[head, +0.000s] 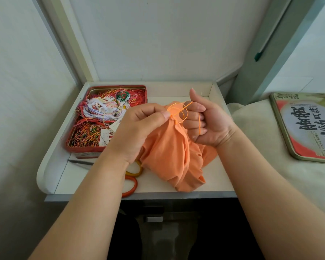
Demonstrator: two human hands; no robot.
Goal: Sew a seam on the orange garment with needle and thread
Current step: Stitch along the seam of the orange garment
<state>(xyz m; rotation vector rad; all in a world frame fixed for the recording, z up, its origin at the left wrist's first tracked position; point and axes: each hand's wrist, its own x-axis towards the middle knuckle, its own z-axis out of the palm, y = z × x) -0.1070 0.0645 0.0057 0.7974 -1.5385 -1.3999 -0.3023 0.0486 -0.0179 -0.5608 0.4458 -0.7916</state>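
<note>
Pale walls enclose a corner alcove; a white raised-rim tray [51,166] is set within it, and a cream cloth-covered surface [261,147] lies to the right.

Item 1: orange garment [169,152], bunched in a heap on the tray's near right area, its top gathered up between both hands; its lower fold lies close to the tray's front edge.

Item 2: red tin [69,147], open, filled with tangled multicoloured threads, placed at the tray's far left, well apart from the garment.

Item 3: tin lid [308,128], printed, laid on the cream surface at right.

Item 4: left hand [139,126], fingers curled, fabric pinched at the gathered top between thumb and forefinger.

Item 5: right hand [204,121], fingers curled, thumb raised; orange thread [179,114] is held, looped between the two hands and trailing across the fingers. A thin needle [201,93] is seen just above this hand.

Item 6: scissors [131,177], orange-handled, partly hidden beneath the left forearm, beside the garment.

Bare tray floor is seen behind the hands.
</note>
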